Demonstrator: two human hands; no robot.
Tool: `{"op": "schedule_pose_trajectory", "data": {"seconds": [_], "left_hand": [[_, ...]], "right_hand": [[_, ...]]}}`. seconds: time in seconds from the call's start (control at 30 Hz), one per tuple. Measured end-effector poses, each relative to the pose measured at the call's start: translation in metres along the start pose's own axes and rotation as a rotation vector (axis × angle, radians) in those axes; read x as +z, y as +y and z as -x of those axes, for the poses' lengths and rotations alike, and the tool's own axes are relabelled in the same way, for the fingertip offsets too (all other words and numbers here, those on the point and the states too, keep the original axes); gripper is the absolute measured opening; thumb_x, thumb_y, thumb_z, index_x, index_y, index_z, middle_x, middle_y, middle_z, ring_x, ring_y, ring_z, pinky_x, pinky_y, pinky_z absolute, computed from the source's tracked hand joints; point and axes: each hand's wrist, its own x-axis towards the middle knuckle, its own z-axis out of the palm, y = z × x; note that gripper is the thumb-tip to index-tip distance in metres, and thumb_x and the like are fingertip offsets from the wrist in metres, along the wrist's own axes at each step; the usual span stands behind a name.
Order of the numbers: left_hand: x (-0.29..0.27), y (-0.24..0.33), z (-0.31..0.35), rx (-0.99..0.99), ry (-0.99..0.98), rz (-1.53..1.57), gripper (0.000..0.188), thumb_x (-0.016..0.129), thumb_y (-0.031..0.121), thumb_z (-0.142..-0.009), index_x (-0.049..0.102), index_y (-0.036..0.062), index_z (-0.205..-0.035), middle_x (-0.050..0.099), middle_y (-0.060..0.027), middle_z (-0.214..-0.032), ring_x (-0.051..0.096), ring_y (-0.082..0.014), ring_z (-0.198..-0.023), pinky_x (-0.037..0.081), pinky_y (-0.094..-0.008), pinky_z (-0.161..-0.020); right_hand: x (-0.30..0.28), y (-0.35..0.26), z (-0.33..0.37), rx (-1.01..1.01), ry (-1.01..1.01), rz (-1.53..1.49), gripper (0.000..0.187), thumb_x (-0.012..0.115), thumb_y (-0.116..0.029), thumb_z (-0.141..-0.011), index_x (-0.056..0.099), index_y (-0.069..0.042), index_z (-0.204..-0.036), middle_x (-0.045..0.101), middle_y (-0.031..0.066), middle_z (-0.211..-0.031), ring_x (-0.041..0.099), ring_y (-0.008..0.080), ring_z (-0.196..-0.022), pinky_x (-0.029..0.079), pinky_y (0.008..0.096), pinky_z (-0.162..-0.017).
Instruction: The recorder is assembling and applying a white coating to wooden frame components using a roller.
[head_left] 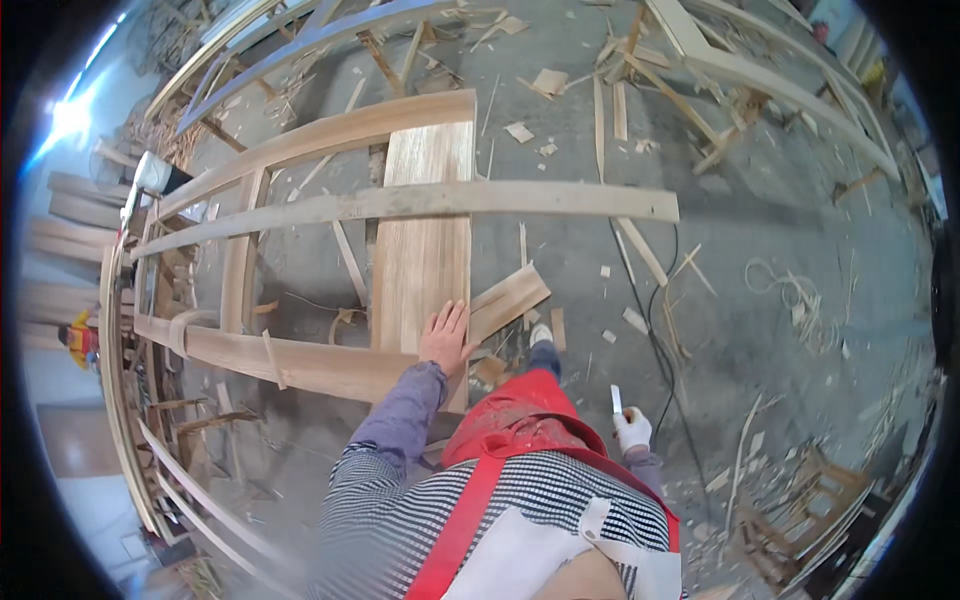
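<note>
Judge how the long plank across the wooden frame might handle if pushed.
The plank looks stiff: its right end overhangs the frame with no clear sag. Flat-sided, it would probably slide, not roll. Mostly over the frame, it seems unlikely to tip.

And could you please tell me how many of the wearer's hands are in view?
2: the left hand rests on the wide wooden panel, near its right edge; the right hand, in a white glove, holds a flat white strip.
</note>
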Motion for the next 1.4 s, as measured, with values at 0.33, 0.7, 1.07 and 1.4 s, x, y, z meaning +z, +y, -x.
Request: {"op": "schedule_pose_trajectory", "data": {"seconds": [0.33, 0.7, 1.07, 1.4], "left_hand": [[-0.011, -0.022, -0.108, -0.152, 0.06, 0.034, 0.073, 0.069, 0.039, -0.078, 0.043, 0.0064, -0.138, 0.039, -0.0095, -0.147, 0.031, -0.027, -0.139, 0.028, -0.0478, -0.11], [-0.016, -0.012, -0.121, -0.323, 0.004, 0.122, 0.08, 0.07, 0.04, -0.077, 0.037, 0.0068, -0.142, 0.034, -0.0111, -0.15, 0.031, -0.0297, -0.139, 0.029, -0.049, -0.11], [-0.03, 0.004, -0.16, -0.569, -0.038, 0.176, 0.07, 0.067, 0.039, -0.08, 0.043, 0.0058, -0.137, 0.041, -0.0133, -0.145, 0.033, -0.0314, -0.137, 0.031, -0.0455, -0.11], [-0.046, 0.019, -0.186, -0.796, -0.021, 0.229, 0.061, 0.068, 0.037, -0.079, 0.05, 0.0068, -0.128, 0.049, -0.0124, -0.134, 0.04, -0.0314, -0.131, 0.037, -0.044, -0.105]], "right_hand": [[-0.037, -0.198, -0.15, -0.264, -0.082, 0.031, 0.016, 0.064, -0.014, -0.086, 0.062, 0.001, -0.092, 0.062, 0.0059, -0.075, 0.058, 0.0109, -0.057, 0.048, 0.0281, -0.05], [0.054, -0.426, -0.347, -1.276, -0.281, 0.58, 0.021, 0.067, -0.016, -0.078, 0.066, -0.003, -0.094, 0.064, 0.0167, -0.099, 0.064, 0.0328, -0.084, 0.051, 0.0344, -0.078], [0.065, -0.531, -0.395, -0.492, -1.279, 0.632, 0.032, 0.07, -0.024, -0.082, 0.068, 0.003, -0.099, 0.069, 0.0078, -0.087, 0.062, 0.0153, -0.082, 0.05, 0.0317, -0.076], [-0.004, -0.78, -0.476, -0.779, -1.183, 0.554, 0.022, 0.068, -0.016, -0.081, 0.066, 0.003, -0.092, 0.066, 0.0046, -0.081, 0.059, 0.0123, -0.076, 0.049, 0.0291, -0.071]]}}
